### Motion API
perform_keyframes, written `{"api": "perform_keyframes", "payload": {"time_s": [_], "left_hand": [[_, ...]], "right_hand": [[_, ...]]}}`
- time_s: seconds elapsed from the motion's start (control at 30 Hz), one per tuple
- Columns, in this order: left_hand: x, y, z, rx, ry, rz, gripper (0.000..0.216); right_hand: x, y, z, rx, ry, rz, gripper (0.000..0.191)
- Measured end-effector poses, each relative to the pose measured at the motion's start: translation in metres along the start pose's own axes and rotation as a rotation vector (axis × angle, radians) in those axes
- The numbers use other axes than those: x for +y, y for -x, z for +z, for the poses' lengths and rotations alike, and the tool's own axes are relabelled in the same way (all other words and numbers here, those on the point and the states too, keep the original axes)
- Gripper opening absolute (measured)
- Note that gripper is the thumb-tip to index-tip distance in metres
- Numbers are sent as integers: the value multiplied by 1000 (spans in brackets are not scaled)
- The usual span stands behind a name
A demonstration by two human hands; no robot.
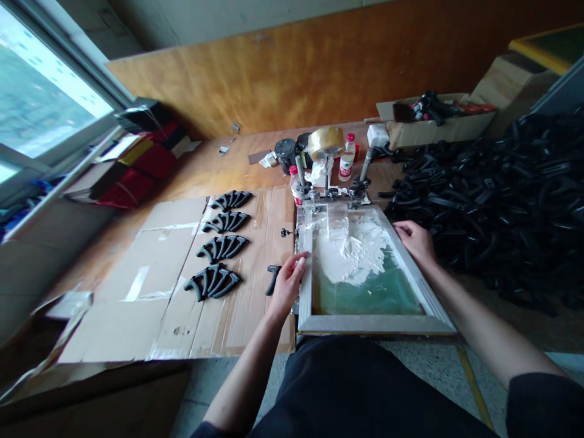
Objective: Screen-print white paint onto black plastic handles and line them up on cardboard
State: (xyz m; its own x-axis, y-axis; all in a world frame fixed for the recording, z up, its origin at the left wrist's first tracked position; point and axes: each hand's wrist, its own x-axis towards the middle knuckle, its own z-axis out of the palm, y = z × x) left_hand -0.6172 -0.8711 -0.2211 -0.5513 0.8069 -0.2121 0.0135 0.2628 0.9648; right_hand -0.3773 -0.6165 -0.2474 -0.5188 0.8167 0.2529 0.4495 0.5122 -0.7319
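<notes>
A screen printing frame (374,324) with a green mesh lies in front of me, hinged to a metal clamp (335,196) at its far end. White ink (331,261) is spread over the mesh's upper part, with a clear block (337,221) standing in it. My left hand (288,281) is closed at the frame's left edge, thumb and forefinger together. On the opposite edge, my right hand (416,244) pinches the rail. Beside my left hand lies a single curved black plastic part (272,280), partly hidden by it.
Several rows of black curved parts (213,282) lie on flattened cardboard (182,328) to the left. A large heap of black parts (483,201) covers the right side. Behind the clamp stand a tape roll (325,141), a red-capped bottle (347,158) and a dark tub (285,155).
</notes>
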Motion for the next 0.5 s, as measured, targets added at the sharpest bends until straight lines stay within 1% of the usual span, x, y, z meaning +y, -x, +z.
{"api": "perform_keyframes", "payload": {"time_s": [0.03, 0.07, 0.1, 0.13, 0.17, 0.2, 0.27, 0.33, 0.37, 0.43, 0.5], "left_hand": [[-13, 0, 2, -17, -30, -43, 55], [-26, -1, 5, -23, -69, -76, 59], [-37, -4, 7, -19, -119, -96, 62], [-47, -7, 10, -11, -175, -106, 62], [-56, -10, 12, -4, -230, -109, 62], [-63, -13, 13, -1, -276, -107, 60], [-71, -19, 15, -3, -324, -98, 58], [-75, -22, 15, -3, -333, -95, 56], [-76, -22, 15, -4, -331, -97, 55], [-77, -23, 14, -9, -323, -106, 54], [-77, -22, 14, -10, -309, -106, 54]], "right_hand": [[-8, -10, 3, 46, 39, -17, 30], [-20, -20, 9, 59, 97, -68, 35], [-34, -28, 19, 39, 165, -141, 43], [-50, -34, 30, -11, 236, -216, 51], [-64, -38, 42, -87, 302, -276, 55], [-76, -39, 53, -178, 355, -308, 53], [-90, -33, 71, -349, 436, -304, 36], [-90, -16, 79, -461, 487, -301, 15], [-87, -5, 80, -492, 497, -328, 10], [-77, 19, 73, -533, 460, -438, 17], [-70, 35, 60, -597, 361, -569, 25]]}}
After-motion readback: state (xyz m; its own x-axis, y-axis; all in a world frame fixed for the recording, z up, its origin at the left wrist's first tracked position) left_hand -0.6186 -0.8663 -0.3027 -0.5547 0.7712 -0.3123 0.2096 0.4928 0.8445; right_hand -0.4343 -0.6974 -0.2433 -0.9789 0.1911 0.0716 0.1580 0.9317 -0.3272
